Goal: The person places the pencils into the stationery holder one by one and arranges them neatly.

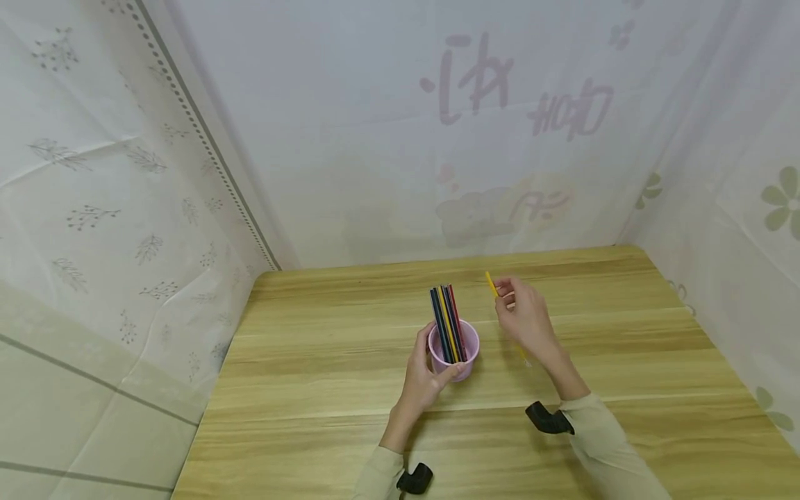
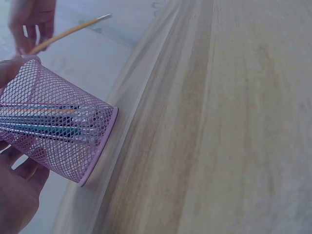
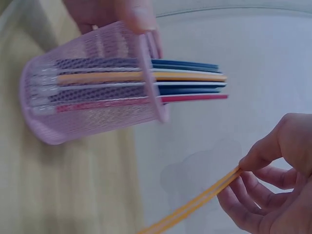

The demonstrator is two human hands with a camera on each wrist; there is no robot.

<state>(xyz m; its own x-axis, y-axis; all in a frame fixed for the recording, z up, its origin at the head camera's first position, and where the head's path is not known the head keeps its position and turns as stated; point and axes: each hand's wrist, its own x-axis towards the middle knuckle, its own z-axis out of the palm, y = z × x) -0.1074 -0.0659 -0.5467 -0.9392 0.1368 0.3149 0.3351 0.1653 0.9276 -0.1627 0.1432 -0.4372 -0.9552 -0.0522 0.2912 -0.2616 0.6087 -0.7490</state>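
A pink mesh pencil cup (image 1: 472,351) stands on the table, and my left hand (image 1: 421,382) grips it round the rim and side. Several pencils (image 1: 444,323) in dark, yellow and red lean together inside; their lower ends show through the mesh (image 2: 68,90) in the left wrist view. To the right of the cup, my right hand (image 1: 528,319) pinches a yellow pencil (image 1: 491,282) between thumb and fingertips. That pencil (image 2: 73,31) slants, with a silvery end, and is apart from the cup. Its far end runs out of the right wrist view.
The wood-grain table (image 1: 300,389) has its back edge close to a pale printed curtain (image 1: 375,173). More patterned curtain (image 1: 125,208) hangs on the left and the right. A black wrist mount (image 1: 550,419) sits at each sleeve cuff.
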